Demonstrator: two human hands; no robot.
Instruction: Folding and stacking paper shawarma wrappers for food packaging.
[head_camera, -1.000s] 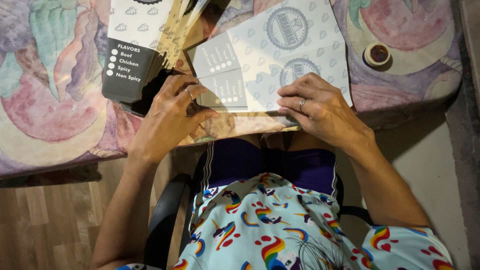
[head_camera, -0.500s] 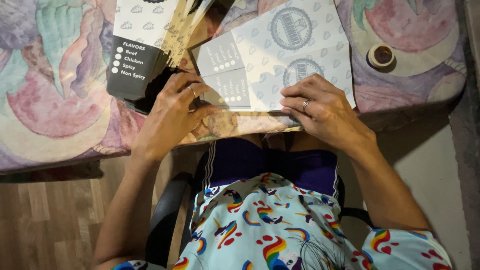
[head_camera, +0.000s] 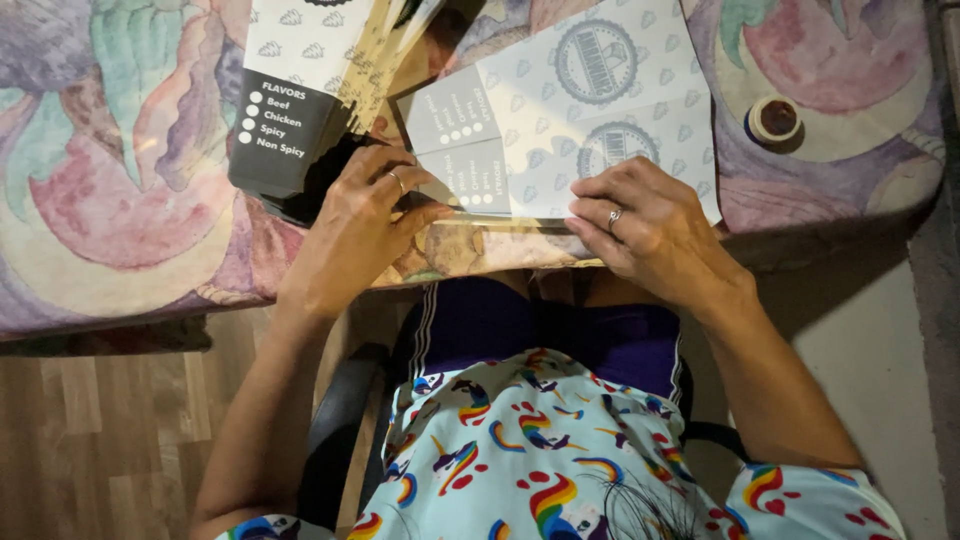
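A flat grey printed paper bag (head_camera: 560, 120) with round emblems lies on the table near its front edge. My left hand (head_camera: 360, 225) rests on the bag's lower left corner, fingers pressing the paper down. My right hand (head_camera: 650, 225) lies flat along the bag's bottom edge, fingers spread, a ring on one finger. Both hands press on the paper rather than grasp it. A stack of similar bags (head_camera: 310, 100) with black ends stands fanned just left of the flat bag, above my left hand.
The table wears a colourful patterned cloth (head_camera: 110, 180). A small roll of tape (head_camera: 774, 119) sits at the right, beyond the bag. Below the table edge are my lap, a black chair (head_camera: 335, 440) and a wooden floor (head_camera: 90, 430).
The view has shifted slightly. My left hand's fingers slid a little along the bag's lower left corner; my right hand stays on the bottom edge.
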